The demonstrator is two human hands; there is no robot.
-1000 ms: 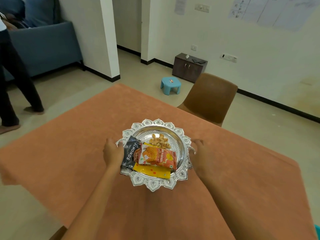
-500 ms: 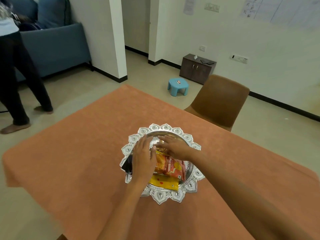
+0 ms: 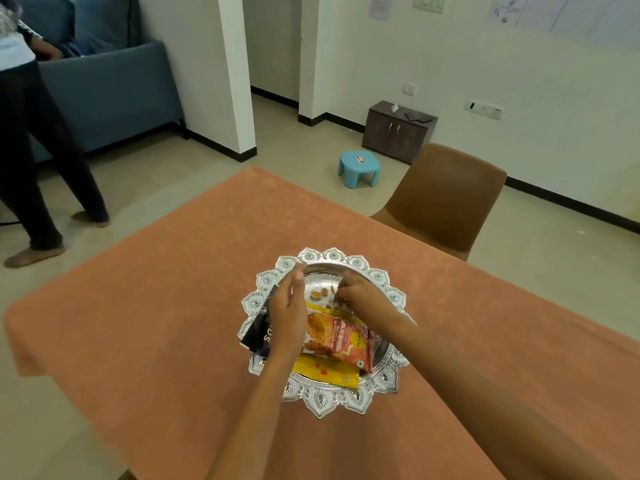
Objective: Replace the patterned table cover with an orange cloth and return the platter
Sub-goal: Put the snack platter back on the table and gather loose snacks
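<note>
We see the silver platter [image 3: 377, 276] with scalloped rim on the orange cloth [image 3: 156, 306], holding snack packets [image 3: 337, 337]. Left hand [image 3: 287, 306] flat, fingers straight; right hand [image 3: 360, 297] curled over nuts [image 3: 319, 294], grip unclear.

Two bare forearms reach in from the bottom edge of the head view, each ending in a bare hand: the left hand [image 3: 287, 315] and the right hand [image 3: 362, 297]. No sleeve, cuff, watch, ring or glove shows on either arm as far as the frame reaches. The fingertips are blurred, so the nails cannot be made out.
</note>
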